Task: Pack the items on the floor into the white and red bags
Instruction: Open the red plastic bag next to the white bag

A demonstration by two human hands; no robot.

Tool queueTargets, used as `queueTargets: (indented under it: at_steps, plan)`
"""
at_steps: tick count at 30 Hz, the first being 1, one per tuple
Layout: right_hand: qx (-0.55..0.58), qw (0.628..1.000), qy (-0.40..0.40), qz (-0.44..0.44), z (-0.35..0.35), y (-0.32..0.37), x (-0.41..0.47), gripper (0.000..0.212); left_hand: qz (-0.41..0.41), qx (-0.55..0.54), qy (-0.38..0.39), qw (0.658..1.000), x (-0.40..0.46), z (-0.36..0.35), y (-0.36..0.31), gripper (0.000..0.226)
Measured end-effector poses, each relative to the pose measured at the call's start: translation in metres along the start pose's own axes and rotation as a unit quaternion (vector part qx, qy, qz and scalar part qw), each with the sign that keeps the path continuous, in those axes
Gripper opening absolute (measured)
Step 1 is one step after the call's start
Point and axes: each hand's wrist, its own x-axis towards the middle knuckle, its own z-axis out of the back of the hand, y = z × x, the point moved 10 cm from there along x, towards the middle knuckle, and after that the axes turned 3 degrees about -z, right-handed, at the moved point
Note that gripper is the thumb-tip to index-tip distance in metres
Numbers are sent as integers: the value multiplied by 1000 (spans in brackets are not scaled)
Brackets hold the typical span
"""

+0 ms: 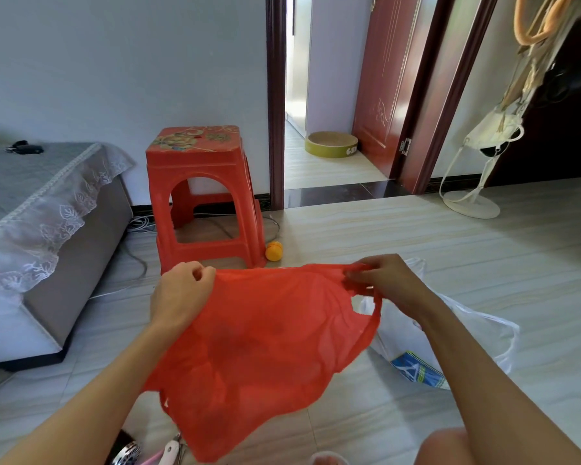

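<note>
Both hands pinch the red bag [265,347] by its top edge, left hand [178,295] and right hand [386,280] curled at opposite corners.

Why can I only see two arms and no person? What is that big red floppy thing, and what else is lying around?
The picture comes from a camera worn on a person's head, looking forward and down, so you see only their arms. There is no robot here, just two bare hands.

The left hand and the right hand each pinch the top edge of a thin red plastic bag, holding it up and spread out.

Behind the right arm, a white plastic bag lies on the tiled floor, with a blue patterned packet showing at its lower side.

Farther back stand a red plastic stool and beside it a small orange ball. A sofa with a lace cover is on the left. At the bottom edge a few small items peek out, too cut off to name.
</note>
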Motion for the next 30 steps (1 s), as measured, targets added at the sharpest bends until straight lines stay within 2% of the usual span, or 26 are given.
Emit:
queueTargets:
  at_steps: [1, 2, 4, 6, 7, 10, 12, 13, 14, 16, 18, 20, 22, 24, 25, 26, 27, 28, 30]
  plan:
    - [107, 992, 56, -34, -11, -4, -3, 16, -46, 18, -7, 999, -2, 1, -8, 9]
    - [187, 974, 111, -63, -24, -4, -7, 15, -111, 25, -16, 993, -6, 1, -22, 24]
    - [252, 948, 175, -89, -43, -1, -13, 14, -261, -25, 6, 965, -22, -3, -61, 46]
    - [288, 931, 198, -102, -55, 3, -14, 15, -364, -53, 47, 929, -47, -11, -98, 48]
    - [305, 925, 202, -107, -59, 6, -14, 15, -386, -49, 65, 919, -57, -21, -109, 47]
    - [323, 918, 192, -125, -67, 9, -13, 11, -353, -79, 112, 926, -68, -53, -115, 35]
    - [288, 936, 158, -126, -63, 5, -9, 11, -280, -174, 158, 931, -61, -61, -109, 13]
    - [263, 948, 135, -118, -57, 4, -6, 15, -227, -239, 184, 926, -53, -63, -104, 17]
    - [244, 957, 115, -110, -50, 3, -5, 17, -164, -301, 213, 915, -47, -65, -97, 23]
    - [233, 961, 96, -113, -37, -3, -4, 16, -51, -382, 259, 886, -40, -66, -84, 24]
    - [234, 954, 111, -148, -33, -12, -5, 15, 0, -405, 293, 866, -37, -64, -80, 20]
    - [233, 949, 125, -173, -33, -20, -7, 9, -61, -343, 279, 895, -33, -56, -88, 20]
    - [227, 953, 105, -172, -30, -25, -2, 6, -179, -238, 198, 934, -30, -41, -99, 17]
    - [113, 987, 4, -110, -11, -28, 9, 20, -245, -169, 159, 941, -33, -35, -104, 8]
    - [10, 995, -89, -50, 6, -21, 11, 23, -262, -156, 160, 939, -35, -35, -104, 10]
    - [-71, 981, -178, 23, 19, -5, 6, 19, -273, -146, 164, 937, -35, -36, -103, 16]
    - [-101, 963, -229, 100, 23, 13, -4, 13, -276, -131, 173, 936, -34, -40, -101, 23]
    - [-101, 949, -239, 180, 18, 31, -14, 11, -266, -113, 182, 940, -31, -44, -98, 32]
    - [-132, 927, -182, 301, -12, 60, -32, 29, -255, -71, 185, 946, -28, -50, -91, 38]
